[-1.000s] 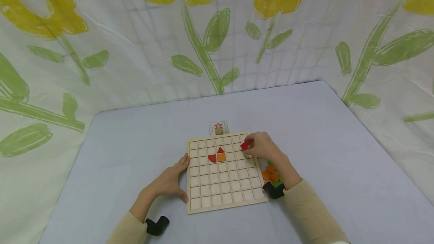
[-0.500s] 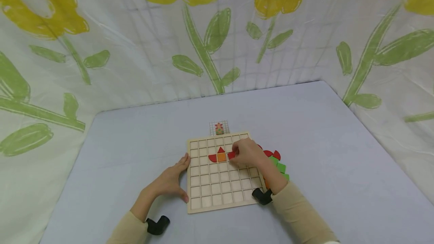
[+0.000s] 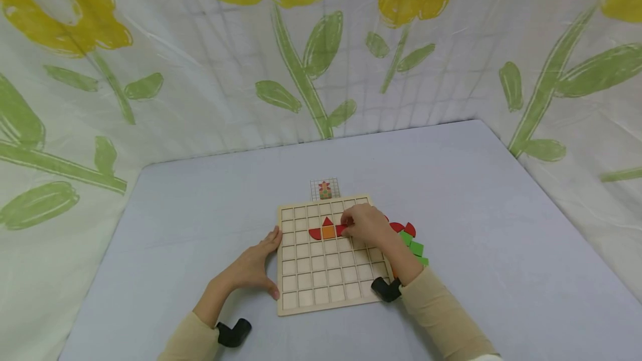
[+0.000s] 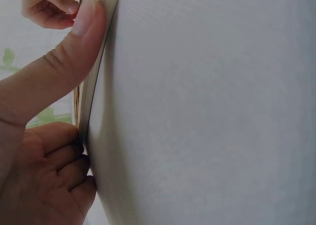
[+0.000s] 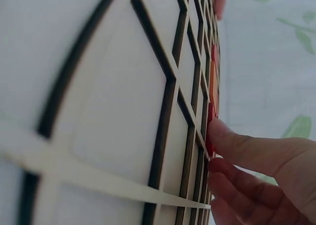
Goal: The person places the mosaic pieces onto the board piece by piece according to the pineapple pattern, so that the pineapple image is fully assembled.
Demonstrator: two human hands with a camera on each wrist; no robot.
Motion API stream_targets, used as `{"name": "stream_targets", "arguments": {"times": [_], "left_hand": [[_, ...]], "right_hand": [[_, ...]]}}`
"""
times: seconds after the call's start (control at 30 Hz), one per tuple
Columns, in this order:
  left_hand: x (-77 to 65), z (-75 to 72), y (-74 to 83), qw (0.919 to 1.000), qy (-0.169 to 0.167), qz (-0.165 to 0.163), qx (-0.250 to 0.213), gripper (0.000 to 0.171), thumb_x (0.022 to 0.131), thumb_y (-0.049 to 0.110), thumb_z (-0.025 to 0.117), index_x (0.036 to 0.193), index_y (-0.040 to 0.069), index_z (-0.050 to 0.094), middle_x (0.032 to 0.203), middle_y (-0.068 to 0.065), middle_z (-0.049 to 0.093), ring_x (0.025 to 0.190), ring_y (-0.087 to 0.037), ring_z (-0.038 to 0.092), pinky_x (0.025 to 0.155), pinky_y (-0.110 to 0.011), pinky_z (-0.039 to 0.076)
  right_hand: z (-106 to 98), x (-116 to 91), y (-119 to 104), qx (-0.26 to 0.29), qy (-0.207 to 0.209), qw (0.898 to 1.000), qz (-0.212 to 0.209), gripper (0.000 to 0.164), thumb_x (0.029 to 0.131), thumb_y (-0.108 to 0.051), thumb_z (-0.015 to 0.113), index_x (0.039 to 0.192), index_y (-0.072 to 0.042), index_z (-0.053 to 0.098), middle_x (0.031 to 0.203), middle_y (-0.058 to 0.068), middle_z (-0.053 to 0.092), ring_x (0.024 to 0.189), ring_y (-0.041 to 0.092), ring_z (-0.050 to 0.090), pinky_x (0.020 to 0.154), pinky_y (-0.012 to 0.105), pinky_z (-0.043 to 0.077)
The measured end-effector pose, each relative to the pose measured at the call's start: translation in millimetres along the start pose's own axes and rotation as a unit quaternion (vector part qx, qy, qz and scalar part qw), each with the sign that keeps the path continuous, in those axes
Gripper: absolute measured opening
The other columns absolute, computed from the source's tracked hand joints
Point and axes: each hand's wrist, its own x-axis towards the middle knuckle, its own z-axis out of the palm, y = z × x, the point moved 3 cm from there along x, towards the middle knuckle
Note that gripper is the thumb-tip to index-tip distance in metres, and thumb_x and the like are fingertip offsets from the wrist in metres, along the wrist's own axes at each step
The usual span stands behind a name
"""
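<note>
A square wooden grid board [image 3: 326, 278] lies on the table. In it sit a red triangle [image 3: 327, 222], an orange square [image 3: 328, 232] below that, and a red quarter circle [image 3: 315, 234] on the left. My right hand [image 3: 368, 228] pinches a flat red piece [image 3: 339, 230] at the cell right of the orange square. In the right wrist view the thumb touches this red piece [image 5: 210, 110]; fingers hide part of its outline. My left hand [image 3: 252, 267] rests along the board's left edge, thumb and fingers spread apart.
A small pattern card [image 3: 325, 189] lies behind the board. Beyond its right side are loose pieces, with red pieces [image 3: 396, 227] and green squares [image 3: 416, 248] visible, partly covered by the right forearm. A flower-printed cloth [image 3: 210, 99] hangs behind the table.
My right hand has carried the red piece leftward from the board's upper right to beside the orange square. It has lowered there in the last half second. My left hand stays put.
</note>
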Motion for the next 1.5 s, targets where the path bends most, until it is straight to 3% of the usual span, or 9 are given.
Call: {"name": "stream_targets", "arguments": {"times": [0.33,0.9,1.07,1.23,1.5], "left_hand": [[-0.3,-0.4,0.6,1.0000,0.001,-0.003,0.004,0.129,0.048,0.025,0.097,0.148,-0.010,0.024,0.156,-0.025,0.016,0.142,-0.042,0.021,0.110,-0.061,0.024],[-0.2,-0.8,1.8,1.0000,0.002,-0.002,0.005,0.129,0.048,0.024,0.097,0.148,-0.011,0.024,0.156,-0.026,0.016,0.142,-0.043,0.021,0.110,-0.062,0.024],[-0.2,-1.1,2.3,1.0000,0.000,-0.004,0.004,0.128,0.048,0.024,0.097,0.148,-0.011,0.024,0.156,-0.026,0.016,0.142,-0.044,0.021,0.109,-0.063,0.024],[-0.1,-1.2,-0.1,0.9999,-0.001,-0.004,0.009,0.129,0.048,0.026,0.097,0.148,-0.011,0.024,0.156,-0.025,0.017,0.142,-0.044,0.021,0.109,-0.063,0.024],[0.5,-0.2,-0.5,0.9999,0.002,0.007,0.007,0.128,0.048,0.027,0.097,0.148,-0.011,0.025,0.156,-0.026,0.017,0.141,-0.044,0.022,0.109,-0.062,0.025]], "right_hand": [[0.9,0.7,-4.2,-0.018,0.003,1.000,-0.003,0.008,0.082,-0.015,0.078,0.088,-0.012,0.074,0.083,-0.002,0.066,0.077,0.015,0.059,0.064,0.031,0.050],[-0.2,-3.2,-2.9,-0.001,0.006,1.000,-0.011,0.015,0.084,-0.013,0.076,0.098,-0.009,0.074,0.093,0.002,0.069,0.084,0.019,0.064,0.068,0.033,0.053],[-18.8,-7.9,15.5,0.028,0.018,0.999,-0.007,0.018,0.089,-0.010,0.069,0.106,-0.005,0.073,0.103,0.009,0.070,0.088,0.024,0.066,0.068,0.033,0.055],[-39.6,-14.6,40.3,0.031,0.036,0.998,0.035,0.019,0.092,-0.002,0.063,0.108,-0.001,0.071,0.101,0.014,0.069,0.086,0.027,0.066,0.070,0.037,0.055],[-54.7,-28.0,72.7,0.037,0.002,0.996,0.085,0.020,0.089,0.003,0.060,0.106,0.002,0.069,0.100,0.017,0.067,0.089,0.030,0.063,0.080,0.044,0.053]]}}
